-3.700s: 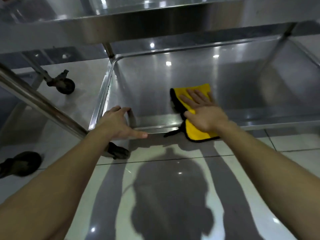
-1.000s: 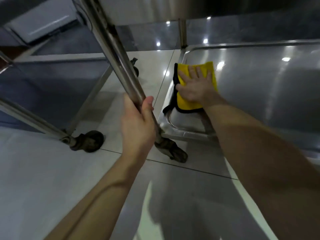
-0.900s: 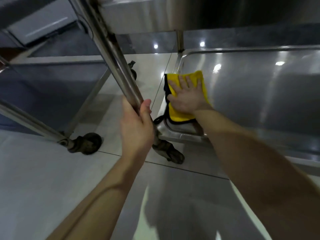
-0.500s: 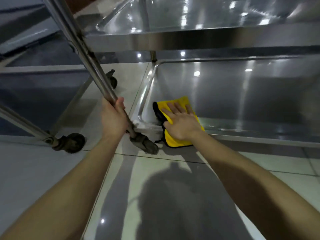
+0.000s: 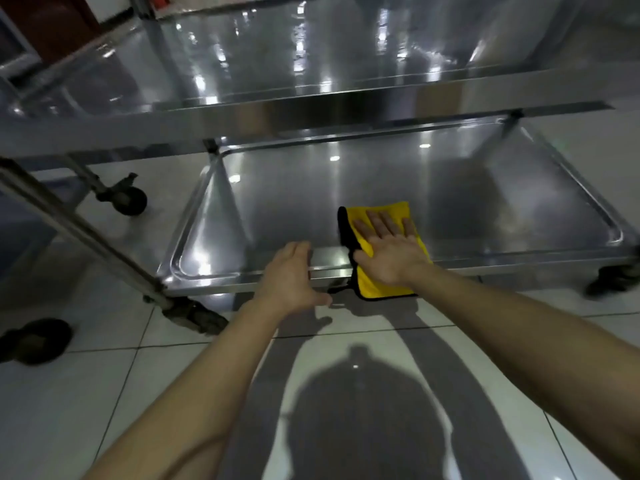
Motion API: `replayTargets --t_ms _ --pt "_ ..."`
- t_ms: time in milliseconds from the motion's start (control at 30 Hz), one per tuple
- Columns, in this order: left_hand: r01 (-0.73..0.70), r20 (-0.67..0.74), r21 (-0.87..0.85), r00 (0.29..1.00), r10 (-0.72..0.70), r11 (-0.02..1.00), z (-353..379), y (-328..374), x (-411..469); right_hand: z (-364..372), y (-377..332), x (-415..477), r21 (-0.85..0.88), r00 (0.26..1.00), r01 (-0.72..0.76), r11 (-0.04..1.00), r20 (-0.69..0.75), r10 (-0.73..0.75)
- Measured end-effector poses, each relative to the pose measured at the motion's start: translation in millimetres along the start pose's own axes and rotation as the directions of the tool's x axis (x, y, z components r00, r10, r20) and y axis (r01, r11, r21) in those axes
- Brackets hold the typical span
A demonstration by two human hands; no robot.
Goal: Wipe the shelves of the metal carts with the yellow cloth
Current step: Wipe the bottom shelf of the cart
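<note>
The yellow cloth (image 5: pixel 381 287), edged in black, lies at the front of the metal cart's bottom shelf (image 5: pixel 346 181) and hangs over its front rim. My right hand (image 5: pixel 391 254) presses flat on the cloth with straight, spread fingers. My left hand (image 5: pixel 289 277) is just left of it and grips the shelf's front rim (image 5: pixel 214 284), fingers over the edge and thumb pointing right. The cart's upper shelf (image 5: pixel 311 57) spans the view above.
The cart's slanted front-left post (image 5: pixel 79 230) ends in a caster (image 5: pixel 194 317); another caster (image 5: pixel 613 282) shows at the right. A neighbouring cart's wheel (image 5: pixel 128 199) and a dark wheel (image 5: pixel 34 341) stand on the white tiled floor (image 5: pixel 104 393) at the left.
My left hand has let go of the cart's post and now grips the bottom shelf's front rim. My right hand has slid the cloth rightwards along the shelf's front.
</note>
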State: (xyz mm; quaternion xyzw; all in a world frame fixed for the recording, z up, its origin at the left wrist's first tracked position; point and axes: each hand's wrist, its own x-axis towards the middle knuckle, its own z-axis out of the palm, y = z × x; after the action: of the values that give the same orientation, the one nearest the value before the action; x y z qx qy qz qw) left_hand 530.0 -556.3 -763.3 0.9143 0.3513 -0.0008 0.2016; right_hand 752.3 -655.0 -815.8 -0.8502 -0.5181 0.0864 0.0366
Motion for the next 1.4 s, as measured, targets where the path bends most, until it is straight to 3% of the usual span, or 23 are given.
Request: replayTargets --t_ms 267,400,667,1067,1267,1400 --pt "0.009 0.294 0.251 0.952 -0.085 0.968 -24 45 85 8 5 10 0.014 0.996 0.068 0.998 -0.057 -0.067" --pt "-0.012 0.288 0.355 0.953 -0.097 0.935 -23 47 87 1 14 53 -0.001 0.993 0.103 0.995 -0.051 -0.103" --pt "-0.024 0.287 0.394 0.953 -0.098 0.919 -20 43 94 -21 33 155 0.063 0.994 0.026 0.998 -0.109 -0.019" --pt "-0.014 0.278 0.349 0.956 -0.09 0.937 -24 48 84 -40 210 89 0.137 0.928 -0.335 0.932 -0.125 0.352" --pt "-0.022 0.293 0.338 0.953 -0.083 0.941 -26 42 84 -36 165 118 0.085 0.892 -0.423 0.902 -0.135 0.431" --pt "-0.003 0.29 0.315 0.953 -0.093 0.949 -27 27 85 -32 97 137 0.024 0.959 -0.259 0.965 -0.114 0.26"
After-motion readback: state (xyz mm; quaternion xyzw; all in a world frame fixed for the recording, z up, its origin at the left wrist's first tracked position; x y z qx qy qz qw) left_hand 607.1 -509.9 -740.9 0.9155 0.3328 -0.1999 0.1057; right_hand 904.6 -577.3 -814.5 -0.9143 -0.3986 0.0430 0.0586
